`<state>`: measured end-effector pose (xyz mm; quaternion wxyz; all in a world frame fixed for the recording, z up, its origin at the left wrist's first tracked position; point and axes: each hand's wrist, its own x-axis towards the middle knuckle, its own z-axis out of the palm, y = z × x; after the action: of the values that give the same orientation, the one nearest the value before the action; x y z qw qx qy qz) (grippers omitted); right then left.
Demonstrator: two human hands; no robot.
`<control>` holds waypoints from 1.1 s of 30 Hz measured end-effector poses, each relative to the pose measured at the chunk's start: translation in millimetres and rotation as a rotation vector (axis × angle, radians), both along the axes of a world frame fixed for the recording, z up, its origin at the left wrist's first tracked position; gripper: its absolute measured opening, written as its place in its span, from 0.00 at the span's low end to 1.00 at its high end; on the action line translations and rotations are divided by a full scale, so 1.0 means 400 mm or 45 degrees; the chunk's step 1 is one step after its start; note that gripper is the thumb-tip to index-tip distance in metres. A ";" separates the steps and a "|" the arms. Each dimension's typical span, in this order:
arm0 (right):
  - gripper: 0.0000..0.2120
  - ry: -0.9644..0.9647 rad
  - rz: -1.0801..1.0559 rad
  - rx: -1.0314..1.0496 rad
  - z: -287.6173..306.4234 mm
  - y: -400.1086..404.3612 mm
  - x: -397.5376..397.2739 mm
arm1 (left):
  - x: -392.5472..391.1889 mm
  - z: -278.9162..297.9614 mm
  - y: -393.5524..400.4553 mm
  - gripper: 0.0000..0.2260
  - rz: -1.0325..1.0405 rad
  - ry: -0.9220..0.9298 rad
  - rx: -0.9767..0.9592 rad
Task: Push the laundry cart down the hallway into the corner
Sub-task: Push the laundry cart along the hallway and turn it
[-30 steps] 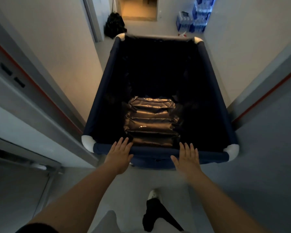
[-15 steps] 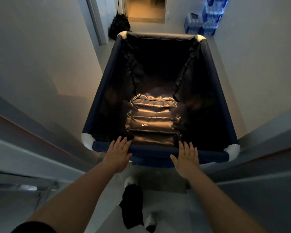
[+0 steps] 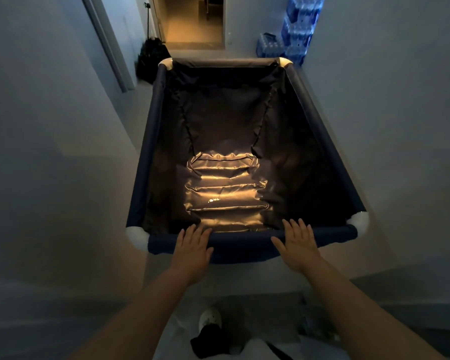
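Pushing with flat palms, I have my left hand (image 3: 192, 249) and right hand (image 3: 298, 245) on the near rail of the laundry cart (image 3: 247, 241), fingers extended and slightly spread, not wrapped around it. It sits mid-hallway between the walls. With no real grip, it could veer into the water bottle packs (image 3: 294, 29) ahead.
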<state>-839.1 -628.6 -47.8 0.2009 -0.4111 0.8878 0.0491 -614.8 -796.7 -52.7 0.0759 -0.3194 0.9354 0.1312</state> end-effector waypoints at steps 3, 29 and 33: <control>0.30 0.016 -0.034 -0.039 -0.004 -0.083 -0.062 | -0.055 0.003 -0.072 0.24 -0.009 0.036 -0.005; 0.28 0.142 0.141 -0.126 0.004 -0.776 -0.649 | -0.568 0.016 -0.606 0.26 0.205 0.074 -0.031; 0.28 0.110 -0.019 -0.130 0.022 -0.832 -0.654 | -0.571 0.024 -0.639 0.28 0.077 0.033 0.033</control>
<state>-1100.5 -961.5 -39.1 0.1417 -0.4118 0.9000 0.0200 -843.2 -1052.2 -43.2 0.0641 -0.3447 0.9245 0.1496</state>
